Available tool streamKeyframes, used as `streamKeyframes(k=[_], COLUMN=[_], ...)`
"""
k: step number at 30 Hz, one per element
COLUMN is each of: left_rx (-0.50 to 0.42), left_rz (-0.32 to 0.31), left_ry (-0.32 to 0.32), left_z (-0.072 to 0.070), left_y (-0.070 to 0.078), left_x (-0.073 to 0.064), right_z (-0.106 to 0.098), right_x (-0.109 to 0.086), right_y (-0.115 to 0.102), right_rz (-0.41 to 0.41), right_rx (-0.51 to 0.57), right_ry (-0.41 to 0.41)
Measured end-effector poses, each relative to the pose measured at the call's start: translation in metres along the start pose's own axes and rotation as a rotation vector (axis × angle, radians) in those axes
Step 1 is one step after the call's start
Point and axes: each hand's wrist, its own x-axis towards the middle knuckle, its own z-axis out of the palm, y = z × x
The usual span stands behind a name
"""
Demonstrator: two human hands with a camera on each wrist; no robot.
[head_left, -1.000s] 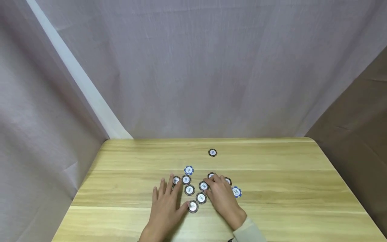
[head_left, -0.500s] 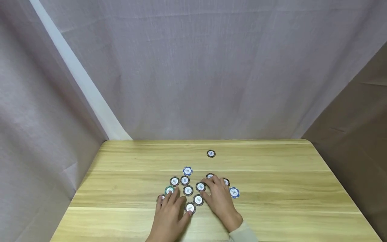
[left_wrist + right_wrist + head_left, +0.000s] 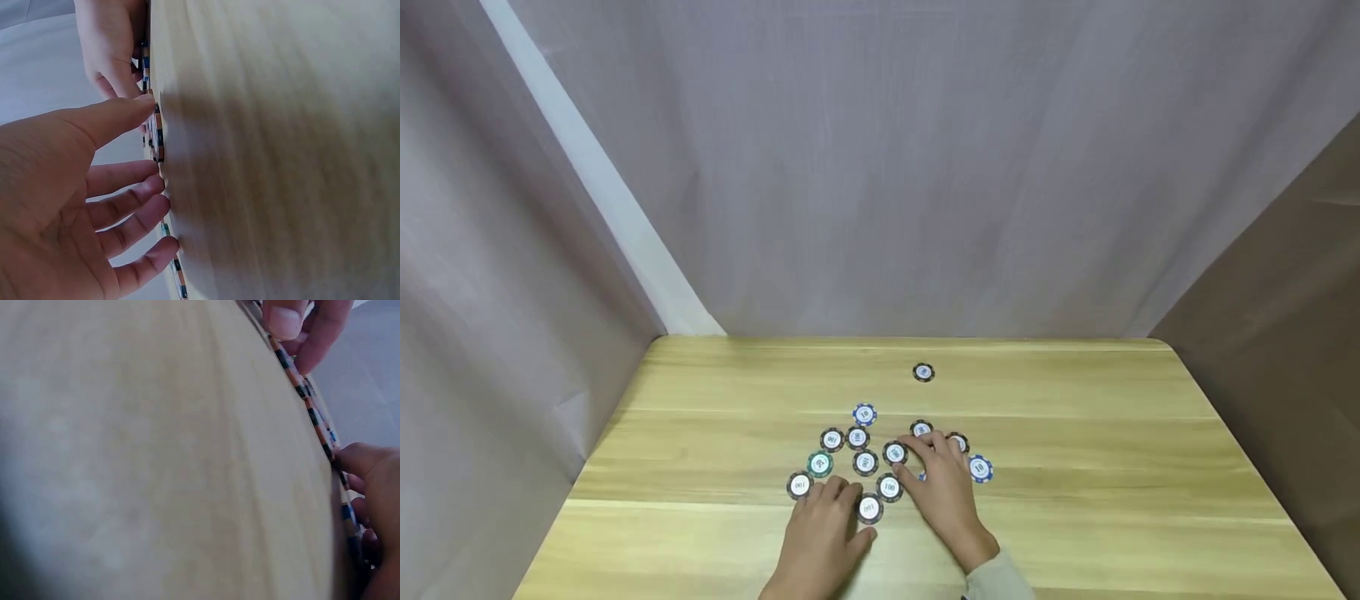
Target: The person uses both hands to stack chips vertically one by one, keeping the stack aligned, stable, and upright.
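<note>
Several flat poker chips lie spread on the wooden table [image 3: 700, 467] in the head view. My right hand [image 3: 946, 492] holds a black 100 chip [image 3: 895, 452] at its edge between thumb and index finger. Its other fingers lie over a black chip [image 3: 957, 442], and a blue chip is mostly hidden under the hand. My left hand [image 3: 822, 533] rests on the table with fingers loosely bent and thumb apart. Its index finger is beside the nearest black 100 chip [image 3: 869, 508]. A green chip [image 3: 820, 463] and another black chip [image 3: 800, 485] lie just beyond its fingertips.
A lone black chip [image 3: 923, 372] lies towards the table's far edge. Blue 10 chips lie at the back of the group [image 3: 865, 414] and right of my right hand [image 3: 981, 468]. Grey curtains [image 3: 880, 167] hang behind the table and at both sides.
My left hand has drawn back towards me, uncovering the green chip and black chips beside it. The right hand has shifted slightly left with its black chip.
</note>
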Motion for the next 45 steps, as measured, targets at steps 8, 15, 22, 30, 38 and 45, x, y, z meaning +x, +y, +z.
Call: streamKeyframes(k=[8, 15, 22, 30, 38, 45], left_rx=[0.008, -0.044, -0.036, 0.052, 0.022, 0.024], left_rz=[-0.017, -0.033, 0.007, 0.063, 0.051, 0.07], left_ry=[0.021, 0.001, -0.005, 0.08, 0.07, 0.064], left_z=[-0.006, 0.003, 0.007, 0.006, -0.001, -0.003], left_y=[0.0, 0.006, 0.007, 0.002, 0.003, -0.001], left_x=[0.007, 0.005, 0.001, 0.015, 0.025, 0.033], right_z=[-0.002, -0.001, 0.001, 0.004, 0.003, 0.004], right_x=[0.007, -0.002, -0.008, -0.003, -0.003, -0.003], right_y=[-0.005, -0.003, -0.001, -0.001, -0.001, -0.001], right_rz=[-0.009, 0.029, 0.053, 0.015, 0.016, 0.0], right_rx=[-0.001, -0.011, -0.015, -0.037, -0.054, -0.075], right_ry=[0.003, -0.034, -0.027, 0.013, -0.014, -0.003])
